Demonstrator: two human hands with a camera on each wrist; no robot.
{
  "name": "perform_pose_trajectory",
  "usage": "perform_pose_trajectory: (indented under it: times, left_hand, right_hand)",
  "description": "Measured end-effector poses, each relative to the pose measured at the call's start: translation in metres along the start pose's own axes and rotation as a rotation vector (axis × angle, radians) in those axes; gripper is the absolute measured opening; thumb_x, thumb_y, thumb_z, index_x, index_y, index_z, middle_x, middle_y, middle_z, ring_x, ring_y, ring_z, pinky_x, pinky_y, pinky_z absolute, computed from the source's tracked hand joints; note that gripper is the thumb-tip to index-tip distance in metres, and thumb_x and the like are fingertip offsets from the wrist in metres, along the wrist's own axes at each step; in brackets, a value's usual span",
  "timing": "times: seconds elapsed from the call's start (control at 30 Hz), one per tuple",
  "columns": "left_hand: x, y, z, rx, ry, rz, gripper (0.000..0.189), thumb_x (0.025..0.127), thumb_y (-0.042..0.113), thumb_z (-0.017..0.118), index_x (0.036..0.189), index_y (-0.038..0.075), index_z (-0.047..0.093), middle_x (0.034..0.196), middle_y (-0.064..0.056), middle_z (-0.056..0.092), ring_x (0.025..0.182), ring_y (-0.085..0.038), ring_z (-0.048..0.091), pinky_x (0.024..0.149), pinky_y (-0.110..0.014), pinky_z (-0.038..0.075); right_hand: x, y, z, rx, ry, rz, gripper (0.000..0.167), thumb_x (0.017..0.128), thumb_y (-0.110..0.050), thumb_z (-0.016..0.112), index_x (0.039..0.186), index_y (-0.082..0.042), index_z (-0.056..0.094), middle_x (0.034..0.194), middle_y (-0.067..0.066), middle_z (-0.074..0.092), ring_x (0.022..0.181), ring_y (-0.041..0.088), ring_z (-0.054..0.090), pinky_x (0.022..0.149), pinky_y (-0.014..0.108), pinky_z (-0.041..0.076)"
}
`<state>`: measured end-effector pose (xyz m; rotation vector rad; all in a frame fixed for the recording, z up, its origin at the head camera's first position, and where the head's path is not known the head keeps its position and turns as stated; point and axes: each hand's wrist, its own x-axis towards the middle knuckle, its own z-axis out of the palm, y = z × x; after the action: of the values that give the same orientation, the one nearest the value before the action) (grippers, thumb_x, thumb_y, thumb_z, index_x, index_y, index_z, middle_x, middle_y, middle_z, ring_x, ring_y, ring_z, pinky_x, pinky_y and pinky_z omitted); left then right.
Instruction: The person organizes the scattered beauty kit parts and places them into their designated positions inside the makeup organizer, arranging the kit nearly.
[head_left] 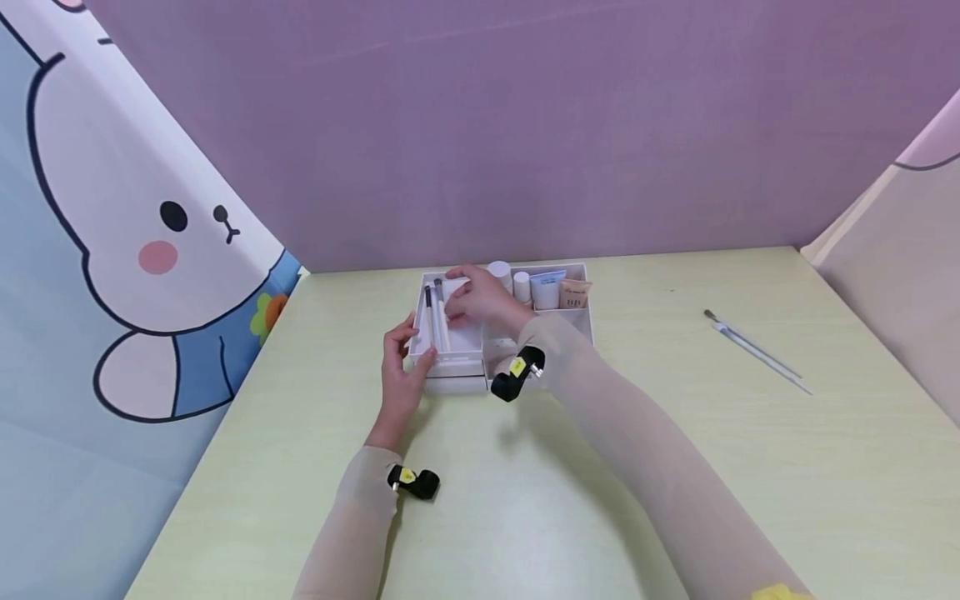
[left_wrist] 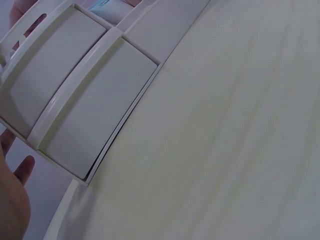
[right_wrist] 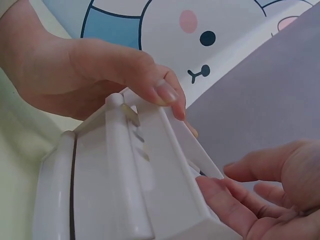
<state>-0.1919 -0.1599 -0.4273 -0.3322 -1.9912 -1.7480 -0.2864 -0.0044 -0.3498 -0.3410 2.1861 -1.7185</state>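
A white desktop organizer [head_left: 455, 383] with two drawers stands at the back of the table. Two makeup brushes [head_left: 441, 304], dark-tipped with pale handles, lie side by side in its shallow top tray [head_left: 468, 343]. My left hand [head_left: 403, 367] grips the organizer's left front corner, with the thumb [right_wrist: 165, 92] on the tray's front edge and fingers along the side. Reaching over from the right, my right hand [head_left: 487, 298] has its fingers bent loosely down inside the tray, right of the brushes. In the right wrist view its thumb stands apart from the fingers [right_wrist: 230, 205], and nothing shows gripped.
Right compartments hold a white-capped jar [head_left: 499, 269], a white-capped bottle [head_left: 522, 286], a blue and white tube [head_left: 547, 289] and a beige tube [head_left: 574, 293]. Two more brushes [head_left: 757, 350] lie on the table at right. A purple backdrop [head_left: 562, 125] rises behind.
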Motion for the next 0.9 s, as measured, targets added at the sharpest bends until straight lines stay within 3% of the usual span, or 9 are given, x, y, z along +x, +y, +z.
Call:
perform_pose_trajectory:
  times: [0.4, 0.57, 0.9]
  left_hand:
    - [0.0, -0.003, -0.001, -0.009, -0.006, -0.01, 0.036, 0.09, -0.004, 0.06, 0.119, -0.016, 0.042, 0.149, -0.028, 0.04, 0.133, -0.038, 0.039, 0.1, -0.03, 0.03]
    - [0.0, -0.001, 0.0, -0.013, -0.003, 0.005, 0.037, 0.089, -0.006, 0.06, 0.118, -0.017, 0.042, 0.148, -0.029, 0.041, 0.13, -0.04, 0.04, 0.1, -0.038, 0.03]
    - [-0.001, 0.001, 0.0, -0.008, -0.006, 0.0, 0.036, 0.089, -0.005, 0.06, 0.118, -0.017, 0.041, 0.149, -0.029, 0.039, 0.127, -0.036, 0.042, 0.099, -0.042, 0.029]
  right_hand:
    - [-0.006, 0.005, -0.002, 0.144, -0.005, -0.062, 0.055, 0.091, 0.005, 0.064, 0.143, -0.002, 0.047, 0.098, 0.016, 0.063, 0.088, 0.028, 0.068, 0.077, 0.034, 0.057]
    - [-0.014, 0.006, -0.008, 0.169, -0.015, -0.08, 0.053, 0.091, 0.005, 0.064, 0.141, -0.004, 0.049, 0.098, 0.016, 0.064, 0.091, 0.03, 0.068, 0.078, 0.036, 0.057]
    - [-0.031, 0.011, -0.03, 0.204, -0.032, -0.12, 0.053, 0.092, 0.006, 0.063, 0.142, -0.005, 0.048, 0.112, 0.027, 0.061, 0.105, 0.042, 0.064, 0.083, 0.039, 0.056]
